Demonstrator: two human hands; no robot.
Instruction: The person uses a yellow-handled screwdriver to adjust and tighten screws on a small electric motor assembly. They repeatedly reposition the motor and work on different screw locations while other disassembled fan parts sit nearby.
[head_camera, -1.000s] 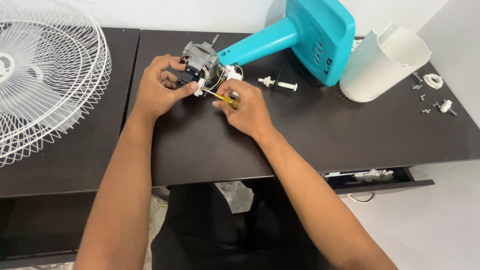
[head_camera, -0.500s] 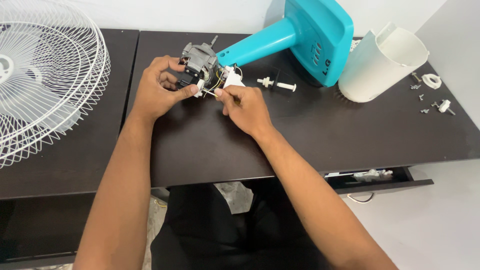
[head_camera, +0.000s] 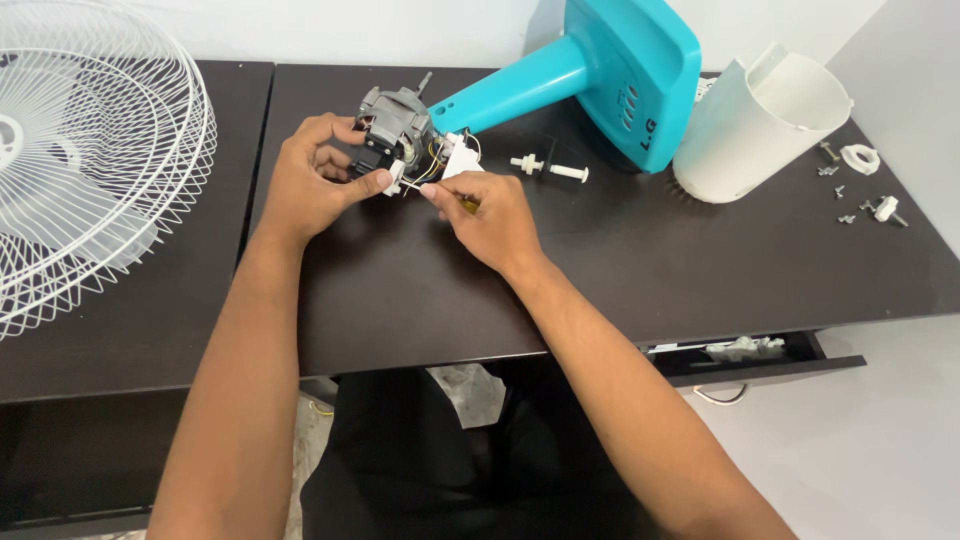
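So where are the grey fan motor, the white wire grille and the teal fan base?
grey fan motor (head_camera: 398, 118): head view, on its metal top.
white wire grille (head_camera: 95, 150): head view, on its wires.
teal fan base (head_camera: 640, 70): head view, on its flat face.

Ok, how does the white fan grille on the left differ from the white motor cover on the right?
The wire grille is an open mesh of thin spokes and rings; the motor cover is a solid, smooth shell. The wire grille is wide and shallow, running past the picture's left edge; the motor cover is smaller, cup-shaped and fully in view. The grille rests dome-side up on the left table; the cover lies tipped on its side beside the teal fan base. Both are white and untouched by either hand.
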